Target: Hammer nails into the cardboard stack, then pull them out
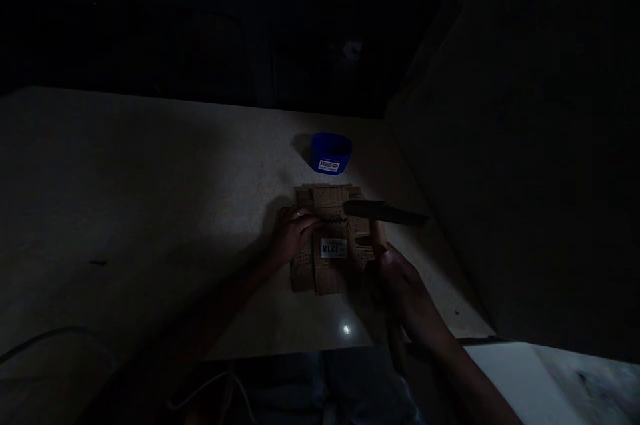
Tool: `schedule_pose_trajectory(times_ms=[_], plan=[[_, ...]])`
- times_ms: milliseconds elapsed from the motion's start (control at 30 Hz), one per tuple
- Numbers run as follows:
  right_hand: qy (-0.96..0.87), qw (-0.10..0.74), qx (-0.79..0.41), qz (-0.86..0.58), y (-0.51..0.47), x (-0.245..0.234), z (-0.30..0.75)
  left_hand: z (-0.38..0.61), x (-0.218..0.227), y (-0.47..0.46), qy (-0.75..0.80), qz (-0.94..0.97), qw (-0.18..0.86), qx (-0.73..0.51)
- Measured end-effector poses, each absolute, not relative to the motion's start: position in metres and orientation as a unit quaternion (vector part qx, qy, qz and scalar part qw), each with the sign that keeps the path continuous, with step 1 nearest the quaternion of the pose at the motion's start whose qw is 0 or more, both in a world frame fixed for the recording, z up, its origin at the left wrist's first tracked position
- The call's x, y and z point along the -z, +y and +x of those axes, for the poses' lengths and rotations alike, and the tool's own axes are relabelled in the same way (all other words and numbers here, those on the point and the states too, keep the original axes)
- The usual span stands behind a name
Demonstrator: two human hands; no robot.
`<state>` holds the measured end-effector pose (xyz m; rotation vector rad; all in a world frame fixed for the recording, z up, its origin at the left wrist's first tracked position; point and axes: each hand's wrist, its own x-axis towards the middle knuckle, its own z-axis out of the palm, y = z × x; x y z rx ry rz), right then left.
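My right hand [403,282] is wrapped round the wooden handle of a hammer [387,212]. Its long dark head hovers over or beside the right edge of a stack of brown, perforated leather-like pieces [327,278]. A white label [333,249] on the top piece reads 1218, upside down. On the stack's left side rests my left hand [293,235], thumb and fingers drawn together at the end of a dark row of holes or stitches. Whatever sits between those fingertips is too small and dark to make out.
Behind the stack stands a blue plastic container [331,153] with a white and red label. The pale tabletop [150,192] meets a dark upright panel [525,145] on the right. A cable [60,330] lies at lower left, and a small dark scrap [98,263] is on the left.
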<state>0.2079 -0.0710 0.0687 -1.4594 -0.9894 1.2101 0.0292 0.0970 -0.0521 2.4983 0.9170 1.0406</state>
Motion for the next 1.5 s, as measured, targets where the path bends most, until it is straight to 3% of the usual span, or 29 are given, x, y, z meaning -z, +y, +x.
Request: schedule_pose_trajectory(times_ms=[167,733,933,1167,1400,1500], plan=[[-0.416,0.399,-0.502,-0.645,-0.087,-0.069,0.211,0.031,0.055,0.098,0.315,0.857,0.142,-0.383],[-0.584,0.38,-0.358,-0.622,-0.044,-0.076,0.202,0.028,0.054,0.099,0.317,0.862,0.149,-0.365],[-0.573,0.336,-0.369,-0.65,-0.034,-0.055,0.205,0.029,0.052,0.1,0.296,0.863,0.146,-0.381],[-0.565,0.394,-0.372,-0.623,-0.044,-0.077,0.205,0.028,0.05,0.1,0.305,0.865,0.137,-0.375],[-0.579,0.334,-0.382,-0.638,-0.037,-0.053,0.206,0.03,0.05,0.102,0.321,0.847,0.177,-0.384],[-0.571,0.354,-0.395,-0.627,-0.041,-0.054,0.208,0.03,0.051,0.103,0.33,0.845,0.183,-0.38]])
